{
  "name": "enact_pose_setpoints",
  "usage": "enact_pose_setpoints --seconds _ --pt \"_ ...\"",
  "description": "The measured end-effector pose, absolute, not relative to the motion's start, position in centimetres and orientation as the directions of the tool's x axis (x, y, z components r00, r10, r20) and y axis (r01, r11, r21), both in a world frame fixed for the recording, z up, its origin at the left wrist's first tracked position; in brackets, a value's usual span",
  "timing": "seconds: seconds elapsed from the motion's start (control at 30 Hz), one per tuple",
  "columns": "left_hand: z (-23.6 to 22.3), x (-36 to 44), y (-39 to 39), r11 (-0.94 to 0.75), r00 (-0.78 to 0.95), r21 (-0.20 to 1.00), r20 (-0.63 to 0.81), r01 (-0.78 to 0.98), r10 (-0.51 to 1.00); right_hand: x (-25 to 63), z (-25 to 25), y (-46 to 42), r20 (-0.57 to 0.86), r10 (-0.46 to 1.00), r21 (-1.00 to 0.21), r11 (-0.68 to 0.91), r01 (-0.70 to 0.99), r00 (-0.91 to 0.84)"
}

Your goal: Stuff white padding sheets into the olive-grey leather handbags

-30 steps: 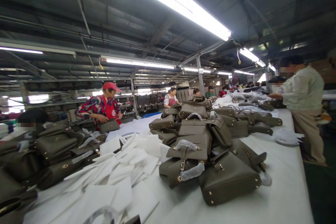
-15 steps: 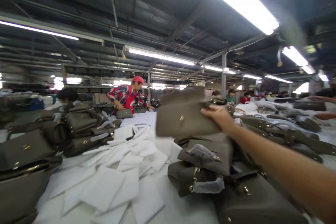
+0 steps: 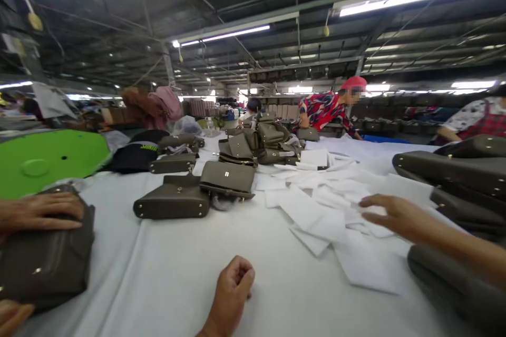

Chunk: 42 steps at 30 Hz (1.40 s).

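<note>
My right hand (image 3: 391,216) hangs open just above a scatter of white foam sheets (image 3: 316,210), not holding anything. My left hand (image 3: 231,287) rests in a loose fist on the white table cover (image 3: 158,279), close to the near edge of the view. Two taupe leather handbags (image 3: 172,202) (image 3: 227,179) lie on their sides ahead of it. A large taupe handbag (image 3: 450,171) stack rises at the right, beyond my right hand. At the far left, a co-worker's hand (image 3: 39,210) presses on a dark taupe handbag (image 3: 47,258).
More taupe handbags (image 3: 269,134) are heaped farther along the table. A co-worker in a red cap (image 3: 326,108) leans over its far side. A green round board (image 3: 43,160) and a black bag (image 3: 136,155) lie at the left. Another co-worker (image 3: 474,121) stands at the right.
My right hand held a handbag aloft half a second ago and is now empty and open above the sheets. The view has swung left, and my left hand has come into sight.
</note>
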State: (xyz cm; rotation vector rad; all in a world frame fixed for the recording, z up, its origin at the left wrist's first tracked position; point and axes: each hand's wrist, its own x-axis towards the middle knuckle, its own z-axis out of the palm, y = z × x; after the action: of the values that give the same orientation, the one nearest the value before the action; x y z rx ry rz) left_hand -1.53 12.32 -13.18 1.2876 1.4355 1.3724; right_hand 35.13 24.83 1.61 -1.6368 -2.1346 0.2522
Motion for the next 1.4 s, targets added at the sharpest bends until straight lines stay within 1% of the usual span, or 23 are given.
enact_pose_setpoints --seconds 0.03,0.07,0.2,0.27,0.33,0.37,0.43,0.5,0.57,0.67,0.77,0.87,0.93,1.0,1.07,1.1,1.13,1.17,1.2,1.23,1.3,1.33,1.4 --pt "-13.1 -1.3 12.4 -0.079 -0.197 0.983 0.111 0.164 0.974 31.9 1.2 25.1 0.163 0.944 -0.323 0.325 0.889 -0.286" --pt "-13.0 -1.3 12.4 -0.075 -0.187 0.982 0.107 0.171 0.976 28.3 0.8 25.4 0.142 0.927 -0.300 0.375 0.877 -0.348" --pt "-13.4 -1.9 12.6 -0.082 -0.162 0.968 0.123 0.237 0.979 13.3 -1.0 27.2 0.201 0.832 -0.199 0.552 0.810 -0.518" --pt "-14.1 -2.3 12.7 -0.113 -0.160 0.943 0.169 0.313 0.972 7.4 -1.5 28.6 0.223 0.797 -0.140 0.596 0.791 -0.561" --pt "-15.1 -2.4 12.9 -0.181 -0.157 0.872 0.278 0.455 0.948 3.1 -2.0 30.3 0.211 0.801 -0.094 0.587 0.804 -0.560" --pt "-15.6 -2.3 13.1 -0.234 -0.148 0.810 0.365 0.538 0.919 1.6 -2.2 31.1 0.193 0.814 -0.077 0.568 0.819 -0.547" --pt "-16.6 -2.1 13.6 -0.350 -0.111 0.655 0.554 0.669 0.825 -0.4 -2.5 32.6 0.151 0.846 -0.049 0.523 0.851 -0.511" --pt "-16.9 -1.8 13.9 -0.437 -0.102 0.536 0.707 0.722 0.700 -1.3 -2.3 33.7 0.143 0.871 -0.033 0.479 0.877 -0.470" --pt "-16.2 -1.8 14.0 -0.498 -0.090 0.450 0.803 0.741 0.590 -1.5 -1.2 34.3 0.191 0.883 -0.037 0.443 0.896 -0.429" --pt "-13.8 -2.2 13.3 -0.574 -0.036 0.351 0.872 0.740 0.487 -1.0 2.4 34.3 0.317 0.875 -0.092 0.412 0.907 -0.366" --pt "-11.2 -3.2 11.8 -0.616 -0.097 0.350 0.909 0.706 0.406 0.8 7.5 33.1 0.417 0.847 -0.181 0.434 0.883 -0.331" --pt "-9.3 -4.9 10.4 -0.609 -0.162 0.325 0.938 0.723 0.307 4.6 12.3 30.2 0.458 0.823 -0.274 0.489 0.828 -0.335" --pt "-8.5 -6.4 10.0 -0.583 -0.242 0.360 0.931 0.728 0.273 8.1 14.4 27.3 0.436 0.822 -0.343 0.529 0.776 -0.367" --pt "-7.9 -7.8 10.1 -0.572 -0.440 0.539 0.840 0.618 0.317 11.9 15.2 24.2 0.369 0.832 -0.421 0.547 0.723 -0.415" --pt "-7.3 -8.7 10.4 -0.583 -0.593 0.746 0.639 0.322 0.490 15.5 14.3 21.2 0.277 0.837 -0.539 0.542 0.645 -0.472" --pt "-7.0 -8.9 10.5 -0.579 -0.571 0.804 0.543 0.139 0.616 17.2 13.3 19.8 0.243 0.829 -0.582 0.540 0.608 -0.504" --pt "-6.7 -8.9 10.6 -0.562 -0.479 0.827 0.483 -0.027 0.733 18.7 12.0 18.6 0.224 0.816 -0.598 0.547 0.586 -0.533" --pt "-6.5 -8.8 10.5 -0.523 -0.336 0.837 0.452 -0.163 0.827 20.0 10.3 17.3 0.221 0.803 -0.582 0.564 0.586 -0.554" --pt "-6.2 -8.5 10.3 -0.468 -0.165 0.845 0.438 -0.260 0.884 21.2 8.5 16.0 0.234 0.793 -0.534 0.588 0.607 -0.562" --pt "-6.0 -8.1 9.9 -0.402 0.006 0.866 0.423 -0.296 0.906 22.3 6.7 14.8 0.260 0.785 -0.460 0.613 0.642 -0.562" --pt "-5.8 -7.2 8.9 -0.298 0.262 0.923 0.358 -0.244 0.896 24.1 3.4 12.1 0.337 0.758 -0.328 0.650 0.685 -0.558" --pt "-5.7 -6.8 8.3 -0.279 0.329 0.942 0.328 -0.187 0.886 24.9 2.2 10.7 0.382 0.737 -0.295 0.669 0.682 -0.557" --pt "-5.6 -6.1 7.3 -0.371 0.326 0.928 0.364 -0.041 0.873 26.3 1.0 8.0 0.445 0.703 -0.303 0.701 0.646 -0.555"
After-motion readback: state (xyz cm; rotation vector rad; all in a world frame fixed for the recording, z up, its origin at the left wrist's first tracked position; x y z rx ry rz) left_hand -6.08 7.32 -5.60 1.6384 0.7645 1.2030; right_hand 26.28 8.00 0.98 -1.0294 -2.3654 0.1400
